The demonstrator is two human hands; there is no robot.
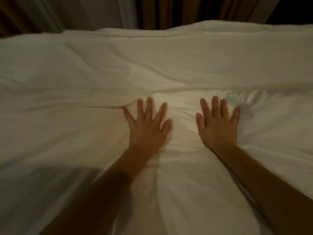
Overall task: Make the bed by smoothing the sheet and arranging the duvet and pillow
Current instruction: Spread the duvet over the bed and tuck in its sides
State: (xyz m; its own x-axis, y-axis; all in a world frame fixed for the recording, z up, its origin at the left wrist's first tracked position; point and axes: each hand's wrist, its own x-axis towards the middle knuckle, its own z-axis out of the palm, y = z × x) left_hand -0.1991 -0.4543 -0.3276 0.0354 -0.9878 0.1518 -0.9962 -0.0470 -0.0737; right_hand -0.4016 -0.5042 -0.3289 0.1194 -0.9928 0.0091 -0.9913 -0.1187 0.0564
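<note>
- Two bare hands press flat on a white duvet (81, 136) in the dim, slightly blurred feed I am watching from the head camera. Both have their fingers spread wide and hold nothing.
- My left hand (147, 123) lies palm down near the middle of the bed. Its fingertips touch a long crease (76, 108) that runs across from the left edge.
- My right hand (218, 124) lies palm down just beside the left one, not touching it. A puffed swell of cloth (183, 116) rises between the two.
- Small bunched wrinkles (237, 99) sit just beyond the right hand's outer fingers.
- The duvet covers all of the bed that I can see, from the near edge to the far edge. A folded band (152, 33) lies along the far edge.
- Brown curtains (186, 11) hang beyond the far edge, with a pale panel (93, 12) to their left.
</note>
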